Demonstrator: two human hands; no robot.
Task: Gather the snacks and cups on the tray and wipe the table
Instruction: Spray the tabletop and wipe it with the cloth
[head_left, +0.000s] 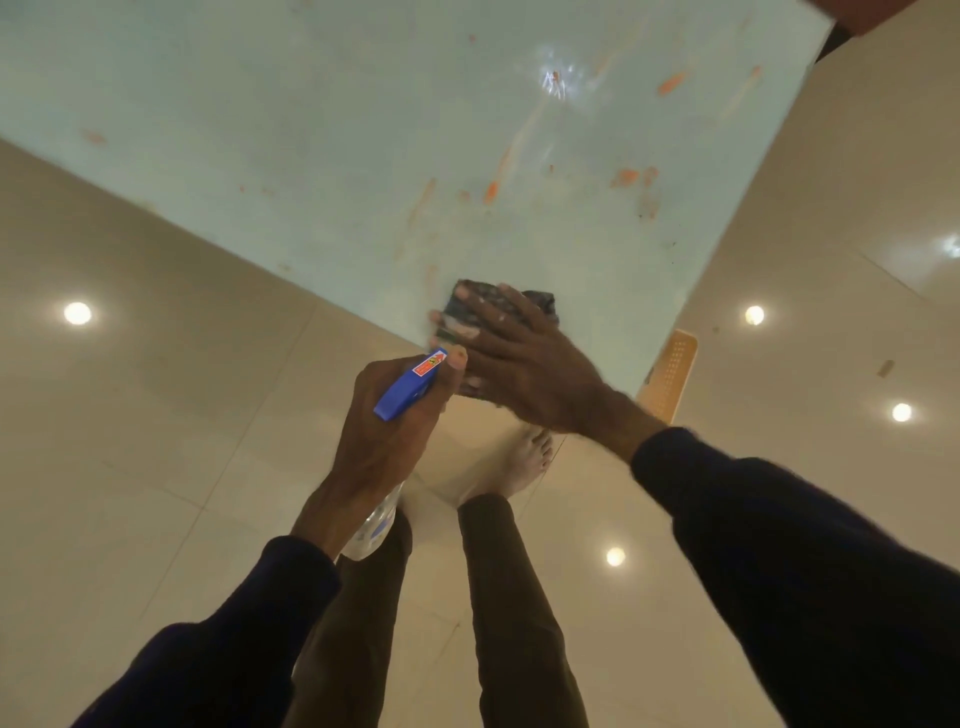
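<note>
A pale green glass table fills the upper half of the head view, smeared with orange stains and crumbs. My right hand lies flat, fingers spread, on a dark folded cloth at the table's near corner. My left hand is closed around a clear spray bottle with a blue trigger head, held just off the table's corner, nozzle toward the cloth. No snacks, cups or tray are in view.
A glossy beige tiled floor surrounds the table and mirrors ceiling lights. My legs and a bare foot stand below the corner. An orange perforated object sticks out by the table's right edge.
</note>
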